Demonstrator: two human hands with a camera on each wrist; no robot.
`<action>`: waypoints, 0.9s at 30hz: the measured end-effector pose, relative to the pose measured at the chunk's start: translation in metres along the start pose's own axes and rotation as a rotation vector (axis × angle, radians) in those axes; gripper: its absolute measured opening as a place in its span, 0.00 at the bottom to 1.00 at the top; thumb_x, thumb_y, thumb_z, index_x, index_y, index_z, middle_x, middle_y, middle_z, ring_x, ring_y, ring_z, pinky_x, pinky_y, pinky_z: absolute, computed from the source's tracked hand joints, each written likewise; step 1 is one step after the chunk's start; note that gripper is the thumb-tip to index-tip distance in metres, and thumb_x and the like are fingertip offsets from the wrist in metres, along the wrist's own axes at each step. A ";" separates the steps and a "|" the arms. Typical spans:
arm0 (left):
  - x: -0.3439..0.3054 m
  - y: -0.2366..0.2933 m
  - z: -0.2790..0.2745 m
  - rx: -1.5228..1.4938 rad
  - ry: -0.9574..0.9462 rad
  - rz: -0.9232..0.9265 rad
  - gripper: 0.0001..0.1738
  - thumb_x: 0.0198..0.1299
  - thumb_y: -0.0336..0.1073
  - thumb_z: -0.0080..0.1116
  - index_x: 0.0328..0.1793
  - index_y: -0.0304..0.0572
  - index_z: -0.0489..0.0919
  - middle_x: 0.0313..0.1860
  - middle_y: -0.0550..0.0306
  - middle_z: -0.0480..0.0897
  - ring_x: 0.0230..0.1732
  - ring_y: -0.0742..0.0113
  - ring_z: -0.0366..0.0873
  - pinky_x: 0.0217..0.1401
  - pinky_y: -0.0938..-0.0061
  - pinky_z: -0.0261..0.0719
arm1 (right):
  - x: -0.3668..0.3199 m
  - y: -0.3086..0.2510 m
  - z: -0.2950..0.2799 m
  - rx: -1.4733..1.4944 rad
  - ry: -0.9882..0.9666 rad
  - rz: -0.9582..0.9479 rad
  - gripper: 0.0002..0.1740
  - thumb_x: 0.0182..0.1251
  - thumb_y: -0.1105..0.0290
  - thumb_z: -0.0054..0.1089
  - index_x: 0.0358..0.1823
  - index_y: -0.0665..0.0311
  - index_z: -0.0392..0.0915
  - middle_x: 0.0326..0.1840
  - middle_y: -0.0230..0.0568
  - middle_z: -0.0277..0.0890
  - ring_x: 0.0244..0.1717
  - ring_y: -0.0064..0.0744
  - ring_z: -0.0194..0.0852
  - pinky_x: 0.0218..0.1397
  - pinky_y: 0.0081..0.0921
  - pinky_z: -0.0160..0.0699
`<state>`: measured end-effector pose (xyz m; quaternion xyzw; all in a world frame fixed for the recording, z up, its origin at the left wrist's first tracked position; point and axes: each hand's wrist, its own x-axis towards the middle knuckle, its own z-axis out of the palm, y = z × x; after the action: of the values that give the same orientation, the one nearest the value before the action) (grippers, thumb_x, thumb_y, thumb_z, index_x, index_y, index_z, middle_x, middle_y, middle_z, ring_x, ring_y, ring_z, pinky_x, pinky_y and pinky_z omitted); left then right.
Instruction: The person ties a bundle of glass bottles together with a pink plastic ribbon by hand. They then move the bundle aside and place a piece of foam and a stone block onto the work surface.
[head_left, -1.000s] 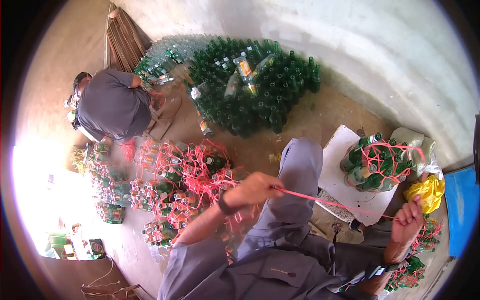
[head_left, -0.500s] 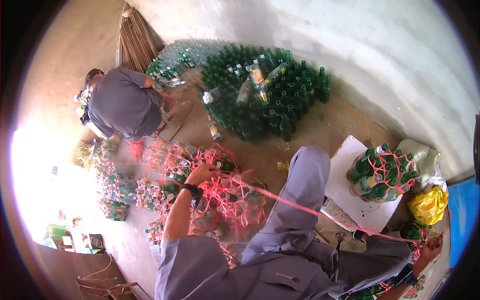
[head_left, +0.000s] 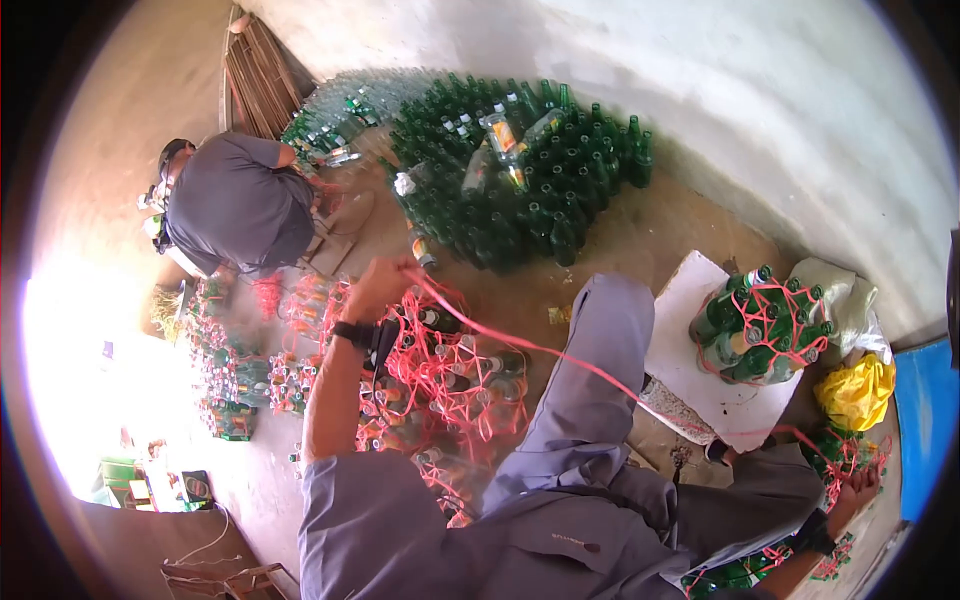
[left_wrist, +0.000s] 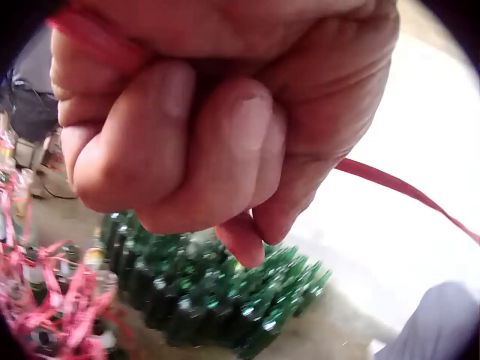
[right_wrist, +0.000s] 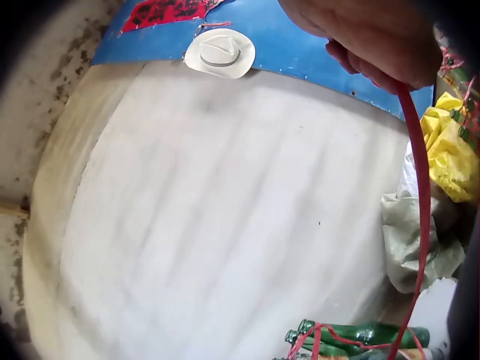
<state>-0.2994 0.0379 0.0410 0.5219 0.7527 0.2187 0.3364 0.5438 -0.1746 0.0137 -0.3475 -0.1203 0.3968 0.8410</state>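
Observation:
A long pink plastic strap (head_left: pixel 580 362) runs across the lap from one hand to the other. My left hand (head_left: pixel 378 288) grips one part of it, raised over the tied bottles on the left. In the left wrist view the fingers (left_wrist: pixel 217 150) are curled tightly and the strap (left_wrist: pixel 397 184) trails out beside them. Far to the right, my right hand (head_left: pixel 858 488) holds the strap near more tied bottles. From that hand the strap (right_wrist: pixel 420 195) hangs down in the right wrist view; its fingertips are partly hidden. A strapped bundle of green bottles (head_left: pixel 760 330) stands on a white board (head_left: pixel 690 290).
Many loose green bottles (head_left: pixel 500 210) stand by the wall. Bundles tied in pink strap (head_left: pixel 440 370) crowd the floor at left. Another person (head_left: pixel 240 205) sits bent over at the far left. A yellow bag (head_left: pixel 858 390) and a blue panel (head_left: pixel 922 430) are at right.
My left hand has moved left and up, away from the lap. My right hand has gone right and down. The strap between them spans farther and now sags.

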 end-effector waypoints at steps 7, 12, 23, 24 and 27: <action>-0.022 0.177 0.061 -0.320 -0.321 0.318 0.06 0.65 0.31 0.62 0.44 0.38 0.82 0.25 0.73 0.73 0.24 0.85 0.67 0.27 0.85 0.62 | 0.033 0.025 -0.011 -0.225 0.271 -0.020 0.14 0.78 0.68 0.55 0.57 0.69 0.76 0.22 0.20 0.55 0.15 0.11 0.42 0.14 0.16 0.44; -0.058 0.244 0.140 -0.138 -0.803 0.672 0.16 0.59 0.32 0.67 0.54 0.40 0.83 0.33 0.67 0.79 0.38 0.81 0.76 0.41 0.79 0.75 | -0.039 0.075 0.092 -0.353 0.074 0.019 0.14 0.77 0.65 0.58 0.55 0.67 0.79 0.21 0.20 0.55 0.16 0.11 0.43 0.17 0.15 0.43; -0.139 0.250 0.301 -0.374 -1.460 0.565 0.42 0.67 0.61 0.61 0.75 0.36 0.69 0.68 0.49 0.78 0.63 0.59 0.77 0.64 0.66 0.75 | -0.143 0.136 0.144 -1.126 -0.456 -0.113 0.07 0.70 0.76 0.59 0.45 0.70 0.84 0.22 0.32 0.75 0.22 0.23 0.71 0.27 0.24 0.70; -0.142 0.254 0.307 -0.529 -1.464 0.357 0.41 0.69 0.63 0.58 0.74 0.35 0.70 0.66 0.50 0.79 0.61 0.61 0.78 0.61 0.68 0.77 | -0.145 0.144 0.138 -1.189 -0.585 -0.215 0.07 0.68 0.77 0.61 0.45 0.70 0.84 0.22 0.38 0.76 0.22 0.26 0.74 0.27 0.26 0.70; -0.141 0.242 0.323 -0.810 -1.249 0.273 0.33 0.75 0.57 0.52 0.70 0.35 0.72 0.47 0.54 0.84 0.44 0.65 0.81 0.48 0.71 0.78 | -0.150 0.150 0.134 -1.270 -0.805 -0.276 0.05 0.63 0.78 0.64 0.40 0.68 0.81 0.26 0.48 0.78 0.25 0.50 0.79 0.28 0.38 0.76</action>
<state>0.1252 -0.0132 0.0258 0.4728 0.2115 0.1815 0.8359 0.2930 -0.1550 0.0204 -0.5749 -0.6647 0.2390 0.4130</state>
